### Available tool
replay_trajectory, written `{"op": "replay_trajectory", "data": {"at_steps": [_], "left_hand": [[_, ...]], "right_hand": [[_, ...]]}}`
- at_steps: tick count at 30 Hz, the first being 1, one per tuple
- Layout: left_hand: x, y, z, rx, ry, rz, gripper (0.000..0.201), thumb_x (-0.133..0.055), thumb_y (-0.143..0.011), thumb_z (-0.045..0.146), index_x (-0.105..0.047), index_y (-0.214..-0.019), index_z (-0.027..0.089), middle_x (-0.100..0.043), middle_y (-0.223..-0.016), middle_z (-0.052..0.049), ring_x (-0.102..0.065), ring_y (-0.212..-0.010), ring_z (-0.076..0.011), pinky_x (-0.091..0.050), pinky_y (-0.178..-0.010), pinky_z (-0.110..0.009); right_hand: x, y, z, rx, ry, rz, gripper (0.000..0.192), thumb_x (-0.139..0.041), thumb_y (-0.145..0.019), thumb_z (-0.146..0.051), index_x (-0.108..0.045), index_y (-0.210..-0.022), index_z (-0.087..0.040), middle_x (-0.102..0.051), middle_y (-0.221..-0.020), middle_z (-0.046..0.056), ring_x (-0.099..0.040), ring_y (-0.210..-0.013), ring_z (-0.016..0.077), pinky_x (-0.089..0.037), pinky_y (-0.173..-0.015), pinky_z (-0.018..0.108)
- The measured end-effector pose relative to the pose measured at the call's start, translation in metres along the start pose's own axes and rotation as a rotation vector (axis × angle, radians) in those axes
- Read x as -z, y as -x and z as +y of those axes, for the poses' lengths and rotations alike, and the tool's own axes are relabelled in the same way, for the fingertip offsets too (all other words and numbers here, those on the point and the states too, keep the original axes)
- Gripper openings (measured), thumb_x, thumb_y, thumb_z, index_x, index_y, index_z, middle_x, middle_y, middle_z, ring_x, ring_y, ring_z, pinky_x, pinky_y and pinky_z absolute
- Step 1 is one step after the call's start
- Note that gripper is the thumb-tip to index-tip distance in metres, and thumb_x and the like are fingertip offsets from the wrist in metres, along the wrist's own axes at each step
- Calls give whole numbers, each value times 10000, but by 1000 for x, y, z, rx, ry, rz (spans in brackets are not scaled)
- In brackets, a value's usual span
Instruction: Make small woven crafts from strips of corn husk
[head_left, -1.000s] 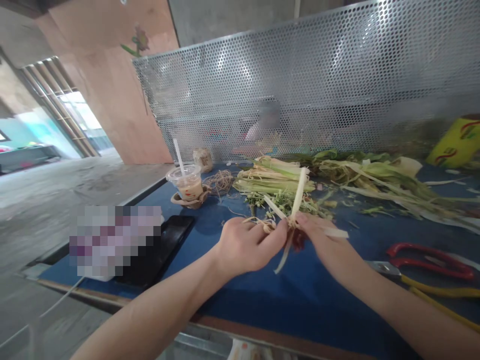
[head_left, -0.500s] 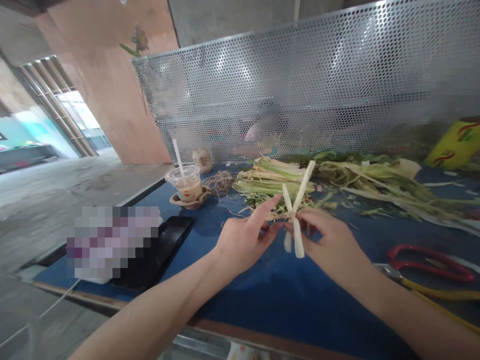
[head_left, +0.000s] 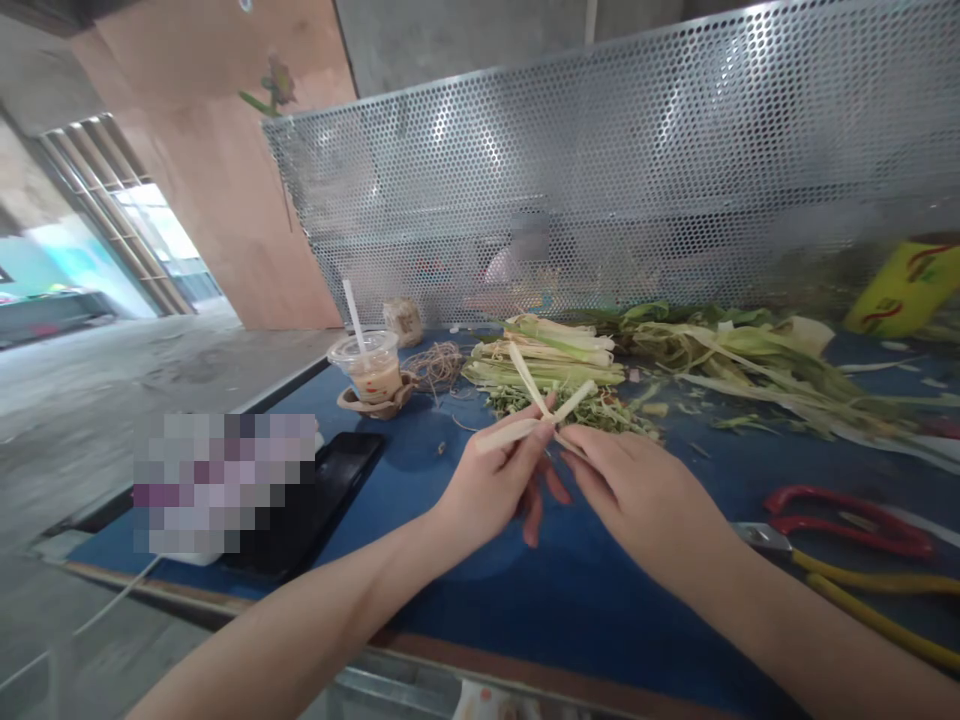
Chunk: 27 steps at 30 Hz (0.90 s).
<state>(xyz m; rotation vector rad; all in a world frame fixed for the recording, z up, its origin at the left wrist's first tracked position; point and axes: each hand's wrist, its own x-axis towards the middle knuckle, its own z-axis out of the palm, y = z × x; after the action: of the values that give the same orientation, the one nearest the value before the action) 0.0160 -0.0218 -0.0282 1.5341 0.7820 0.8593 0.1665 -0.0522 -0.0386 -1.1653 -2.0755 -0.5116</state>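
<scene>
Both hands meet above the blue table, around a small piece made of pale corn husk strips (head_left: 528, 378) that cross at one point. My left hand (head_left: 496, 480) pinches the crossing between thumb and forefinger, its other fingers hanging below. My right hand (head_left: 626, 480) is closed on the right side of the same piece, its fingertips close to the left thumb. One strip points up, one up to the right, and one lies leftward over the left hand. Behind the hands lie a stack of flat corn husks (head_left: 555, 350) and a heap of green trimmings (head_left: 517, 402).
A pair of pliers (head_left: 855, 540) with red and yellow handles lies at right. More husks (head_left: 720, 350) spread behind. At left are an iced drink cup (head_left: 367, 368), tangled twine (head_left: 437, 366) and a black phone-like slab (head_left: 349, 460). A perforated metal panel (head_left: 600, 180) stands behind.
The husk piece has turned and moved left and slightly lower. My left thumb now presses on its crossing, and one strip lies leftward. My right hand has shifted left with it.
</scene>
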Motion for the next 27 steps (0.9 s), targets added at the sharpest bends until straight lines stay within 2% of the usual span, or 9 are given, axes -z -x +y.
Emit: {"op": "replay_trajectory", "data": {"at_steps": [4,8,11,14,16,18,22,24,27], "left_hand": [[3,-5,1,59,128,32,324,-454,-830,390,-505,-1056,163,-639,-628,-25,-584,-364,-136,-262,-225,-123],[7,-8,1,70,213,54,235,-514,-795,327,-544,-929,136,-668,-805,-82,-671,-622,-220,-433,-284,-191],[10,-9,2,86,186,-5,222,-546,-774,313,-585,-902,137,-668,-839,-84,-673,-723,-241,-482,-335,-209],[12,-8,3,99,118,-73,225,-572,-758,320,-606,-888,139,-666,-827,-80,-673,-736,-247,-466,-331,-185],[13,-8,4,99,79,-109,238,-583,-752,322,-610,-896,135,-660,-800,-76,-675,-697,-237,-446,-317,-170],[13,-9,4,107,49,-113,273,-597,-742,320,-599,-934,126,-655,-770,-72,-675,-647,-225,-434,-305,-167],[14,-12,0,61,30,14,406,-651,-696,271,-538,-1052,110,-663,-732,-71,-674,-647,-240,-443,-305,-187],[14,-13,-3,28,31,48,396,-661,-684,248,-557,-1035,97,-667,-712,-75,-674,-663,-241,-428,-305,-175],[14,-13,-6,-11,15,71,334,-658,-686,250,-604,-976,95,-663,-681,-64,-664,-588,-199,-368,-284,-149]], "right_hand": [[2,1,3,-67,-58,29,167,-418,-863,-186,-555,-955,-162,-675,-791,43,-626,-702,162,-453,-622,259],[7,-1,12,-136,-190,36,107,-465,-845,-195,-565,-876,-215,-652,-824,12,-607,-746,136,-457,-664,231],[12,-6,20,-95,-240,53,87,-494,-827,-191,-573,-812,-223,-643,-835,18,-593,-815,153,-452,-735,264],[14,-9,26,-74,-293,-17,91,-496,-824,-205,-571,-778,-225,-651,-937,30,-574,-921,188,-428,-815,328],[12,-8,28,-122,-306,-105,88,-486,-828,-219,-570,-808,-234,-655,-952,26,-572,-916,199,-439,-782,336],[9,-6,28,-164,-284,-157,90,-482,-827,-233,-572,-832,-240,-663,-877,22,-576,-862,201,-453,-722,320],[4,-4,25,-247,-316,-177,87,-501,-816,-268,-585,-809,-243,-651,-782,5,-594,-757,171,-456,-644,267],[4,-6,23,-340,-400,-186,90,-517,-802,-284,-594,-786,-240,-657,-762,-3,-607,-686,150,-453,-589,241],[5,-10,22,-538,-609,-216,117,-568,-752,-332,-600,-749,-219,-672,-703,2,-630,-625,152,-459,-533,227]]}}
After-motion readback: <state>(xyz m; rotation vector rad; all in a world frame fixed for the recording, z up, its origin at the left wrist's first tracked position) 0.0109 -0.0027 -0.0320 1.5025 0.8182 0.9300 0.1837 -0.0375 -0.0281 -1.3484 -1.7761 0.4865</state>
